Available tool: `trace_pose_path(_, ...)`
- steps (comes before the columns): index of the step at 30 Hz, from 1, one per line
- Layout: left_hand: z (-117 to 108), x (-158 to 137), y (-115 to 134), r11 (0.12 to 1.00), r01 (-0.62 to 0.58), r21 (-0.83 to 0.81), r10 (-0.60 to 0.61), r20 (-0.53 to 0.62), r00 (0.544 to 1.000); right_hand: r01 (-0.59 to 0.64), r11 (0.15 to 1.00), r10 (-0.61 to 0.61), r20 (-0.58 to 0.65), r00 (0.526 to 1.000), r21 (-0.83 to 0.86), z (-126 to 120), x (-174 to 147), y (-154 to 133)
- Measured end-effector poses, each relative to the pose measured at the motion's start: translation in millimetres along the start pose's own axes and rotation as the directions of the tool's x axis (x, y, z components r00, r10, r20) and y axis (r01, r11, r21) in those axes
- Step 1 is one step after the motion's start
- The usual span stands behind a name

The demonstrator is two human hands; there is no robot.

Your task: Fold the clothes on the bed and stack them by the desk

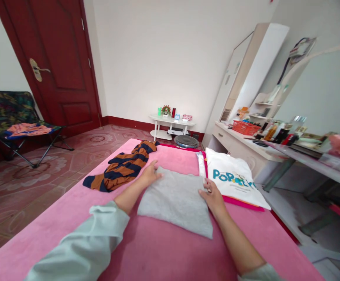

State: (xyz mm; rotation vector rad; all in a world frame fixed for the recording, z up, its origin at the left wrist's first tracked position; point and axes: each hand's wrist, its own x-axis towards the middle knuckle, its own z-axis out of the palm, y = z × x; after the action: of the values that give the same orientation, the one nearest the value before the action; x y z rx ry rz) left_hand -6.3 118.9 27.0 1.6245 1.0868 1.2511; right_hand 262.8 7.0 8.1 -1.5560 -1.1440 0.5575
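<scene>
A grey folded garment (177,199) lies on the pink bed cover (158,249) in front of me. My left hand (150,175) grips its far left corner, thumb resting on top of the cloth. At the garment's right edge, my right hand (212,194) has its fingers curled and pinches the fabric near the far right corner. What kind of garment it is cannot be made out. Left of it lies a crumpled brown and navy striped garment (125,166). On the right is a folded white shirt with printed lettering (231,175), on top of other folded clothes.
A folding chair (0,109) with an orange garment (29,129) stands at the left by the red door (49,58). Beyond the bed is a small white table (172,120). To the right, a dressing table (240,142) holds a red basket (245,128) and bottles.
</scene>
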Motion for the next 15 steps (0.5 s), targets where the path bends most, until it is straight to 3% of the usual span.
trace_pose_path(4, 7, -10, -35, 0.981, -0.031, 0.191, 0.034, -0.012, 0.999, 0.193, 0.977, -0.194, 0.005, 0.981, -0.086, 6, -5, 24)
trace_pose_path(6, 6, -13, -32, 0.965, -0.056, 0.256, 0.064, -0.021, 0.998, 0.221, 0.972, -0.226, -0.045, 0.973, -0.082, 6, -4, 22)
trace_pose_path(9, 6, -15, -12, 0.885, -0.195, 0.423, 0.213, 0.005, 0.977, 0.27, 0.947, -0.292, -0.108, 0.95, -0.176, 6, 2, 17)
trace_pose_path(12, 10, -24, 10, 0.795, -0.361, 0.487, 0.265, 0.256, 0.93, 0.297, 0.883, -0.332, -0.038, 0.942, -0.363, 6, 4, 13)
trace_pose_path(15, 20, -45, 24, 0.759, -0.461, 0.46, 0.13, 0.586, 0.8, 0.338, 0.757, -0.371, 0.059, 0.927, -0.559, 9, -6, -5)
